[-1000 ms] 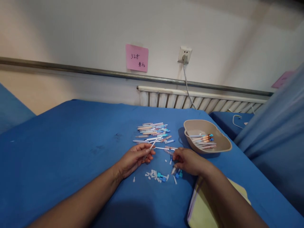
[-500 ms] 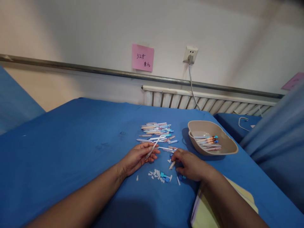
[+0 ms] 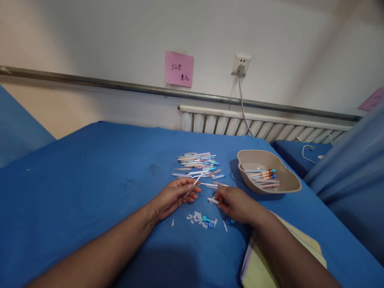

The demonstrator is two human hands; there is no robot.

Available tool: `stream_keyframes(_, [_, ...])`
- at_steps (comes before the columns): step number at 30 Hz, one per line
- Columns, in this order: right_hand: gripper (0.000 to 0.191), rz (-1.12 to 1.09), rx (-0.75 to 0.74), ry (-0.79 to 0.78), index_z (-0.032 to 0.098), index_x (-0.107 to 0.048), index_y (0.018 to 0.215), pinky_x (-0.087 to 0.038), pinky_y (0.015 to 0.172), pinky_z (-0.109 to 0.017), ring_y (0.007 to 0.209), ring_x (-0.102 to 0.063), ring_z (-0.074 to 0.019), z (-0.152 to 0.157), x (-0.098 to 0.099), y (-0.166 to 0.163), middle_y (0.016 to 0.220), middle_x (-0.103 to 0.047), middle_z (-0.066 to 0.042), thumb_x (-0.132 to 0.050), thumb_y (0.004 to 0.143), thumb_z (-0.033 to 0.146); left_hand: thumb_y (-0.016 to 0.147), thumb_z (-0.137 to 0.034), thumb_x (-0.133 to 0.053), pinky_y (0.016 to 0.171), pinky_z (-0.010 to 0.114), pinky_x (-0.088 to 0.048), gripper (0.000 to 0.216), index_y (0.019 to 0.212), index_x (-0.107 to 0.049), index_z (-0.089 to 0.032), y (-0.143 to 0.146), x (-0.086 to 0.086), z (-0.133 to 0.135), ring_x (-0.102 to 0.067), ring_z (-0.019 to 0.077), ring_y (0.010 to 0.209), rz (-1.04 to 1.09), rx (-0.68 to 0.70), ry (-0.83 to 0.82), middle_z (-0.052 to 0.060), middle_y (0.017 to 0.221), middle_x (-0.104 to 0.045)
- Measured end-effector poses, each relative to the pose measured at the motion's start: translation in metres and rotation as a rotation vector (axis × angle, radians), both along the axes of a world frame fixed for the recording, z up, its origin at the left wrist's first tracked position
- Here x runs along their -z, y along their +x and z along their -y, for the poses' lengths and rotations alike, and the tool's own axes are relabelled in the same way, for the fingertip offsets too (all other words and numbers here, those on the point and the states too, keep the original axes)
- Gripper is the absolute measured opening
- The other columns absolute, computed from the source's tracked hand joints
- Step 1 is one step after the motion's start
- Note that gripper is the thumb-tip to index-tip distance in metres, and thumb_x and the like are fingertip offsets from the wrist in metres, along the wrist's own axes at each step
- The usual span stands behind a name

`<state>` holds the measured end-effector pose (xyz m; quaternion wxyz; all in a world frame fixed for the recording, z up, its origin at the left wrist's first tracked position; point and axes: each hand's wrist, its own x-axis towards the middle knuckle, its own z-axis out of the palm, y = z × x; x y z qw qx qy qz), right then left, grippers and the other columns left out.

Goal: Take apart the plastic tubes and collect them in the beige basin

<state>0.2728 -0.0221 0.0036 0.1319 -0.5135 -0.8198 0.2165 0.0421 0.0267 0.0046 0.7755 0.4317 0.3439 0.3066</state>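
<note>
My left hand rests palm up on the blue cloth and pinches a thin white refill that slants up to the right. My right hand lies beside it, fingers closed on a small clear pen part pointing left. Between and below the hands lies a scatter of small white and blue caps. Just beyond the hands is a heap of pen barrels and refills.
A beige tray holding several pens stands right of the heap. A yellow cloth lies under my right forearm. Behind the table are a radiator, a wall socket with a cable and a pink note.
My right hand picked a small clear part from among the caps and lifted it toward the left hand. The left hand kept holding the refill. The camera shifted slightly.
</note>
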Motion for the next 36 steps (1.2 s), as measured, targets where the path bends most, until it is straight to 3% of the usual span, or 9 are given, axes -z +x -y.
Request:
stream_keyframes(5, [0.019,-0.182,0.051,0.052,0.020,-0.057,0.094,-0.037,0.061,-0.022,0.067,-0.051,-0.0125,-0.004,0.006,0.001,0.075,-0.059,0.000,-0.057,0.076,0.016,0.078,-0.027,-0.066,0.063,0.022,-0.046,0.022,0.095,-0.060,-0.015,-0.001,0.001,-0.001,-0.061,0.0106,0.068,-0.020,0.011,0.008,0.006,0.088,-0.067])
stream_keyframes(10, [0.021,-0.667,0.157,-0.048,0.020,-0.055,0.101,-0.040,0.059,-0.023,0.066,-0.050,-0.0117,-0.013,0.015,-0.004,0.075,-0.055,0.001,-0.056,0.080,0.025,0.078,-0.028,-0.066,0.064,0.021,-0.045,0.022,0.095,-0.060,-0.015,-0.002,0.003,-0.002,-0.060,0.0102,0.069,-0.023,0.030,0.048,0.006,0.089,-0.066])
stream_keyframes(16, [0.035,-1.147,0.216,-0.183,0.019,-0.055,0.105,-0.040,0.053,-0.023,0.057,-0.048,-0.0093,-0.020,0.013,-0.013,0.069,-0.054,0.003,-0.065,0.075,0.034,0.072,-0.028,-0.071,0.065,0.023,-0.045,0.028,0.095,-0.060,-0.016,-0.002,0.004,-0.002,-0.060,0.0112,0.069,-0.078,0.042,0.078,0.005,0.088,-0.068])
stream_keyframes(23, [0.050,-1.351,0.258,-0.232,0.023,-0.048,0.118,-0.046,0.057,-0.024,0.060,-0.056,-0.0108,-0.016,0.001,-0.012,0.068,-0.058,0.004,-0.068,0.073,0.032,0.068,-0.029,-0.074,0.066,0.022,-0.046,0.030,0.092,-0.062,-0.015,0.002,0.005,0.003,-0.061,0.0107,0.065,-0.158,0.065,0.127,0.006,0.087,-0.071])
stream_keyframes(29, [0.044,-1.529,0.391,-0.199,0.024,-0.048,0.104,-0.050,0.060,-0.025,0.069,-0.063,-0.0144,-0.016,-0.003,-0.014,0.075,-0.061,0.003,-0.073,0.068,0.031,0.068,-0.030,-0.074,0.066,0.022,-0.045,0.026,0.088,-0.065,-0.015,0.007,0.006,0.007,-0.061,0.0115,0.067,-0.220,0.130,0.202,0.005,0.083,-0.072])
stream_keyframes(36, [0.041,-1.564,0.395,-0.152,0.023,-0.045,0.101,-0.052,0.062,-0.025,0.069,-0.064,-0.0128,-0.015,-0.005,-0.016,0.074,-0.062,0.003,-0.072,0.070,0.027,0.068,-0.031,-0.073,0.068,0.024,-0.045,0.028,0.089,-0.064,-0.015,0.008,0.005,0.007,-0.061,0.0118,0.067,-0.228,0.130,0.206,0.005,0.083,-0.071])
